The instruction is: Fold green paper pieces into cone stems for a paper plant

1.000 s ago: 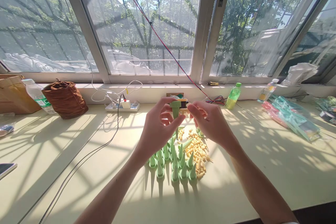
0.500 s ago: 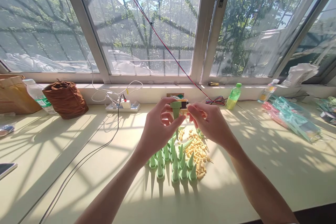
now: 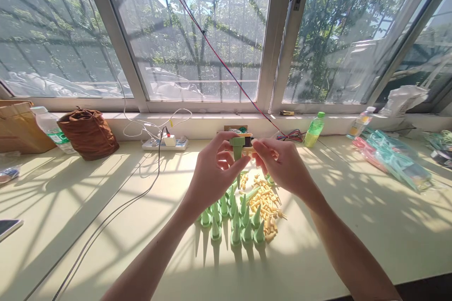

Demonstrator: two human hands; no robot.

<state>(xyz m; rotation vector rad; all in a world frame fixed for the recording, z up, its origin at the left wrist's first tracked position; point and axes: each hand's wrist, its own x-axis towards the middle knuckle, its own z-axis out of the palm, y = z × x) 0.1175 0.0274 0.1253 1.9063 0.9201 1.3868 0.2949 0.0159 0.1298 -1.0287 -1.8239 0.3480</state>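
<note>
My left hand holds a green plastic spike between thumb and fingers, its wide end up and its tip pointing down. To the right of it, my right hand has its thumb and fingertips pinched together close to the spike's wide end. Whatever sits in that pinch is too small to make out. Below the hands, several green spikes stand tip up on the table. Beside them lies a heap of small tan pegs. A dark object with an orange edge shows partly behind the hands.
A power strip with cables lies near the window wall. To the left are a brown cloth bag, a clear bottle and a cardboard box. A green bottle and bagged items stand or lie to the right.
Both hands stay almost in place. The spike in my left hand has shifted very slightly to the right and down.
</note>
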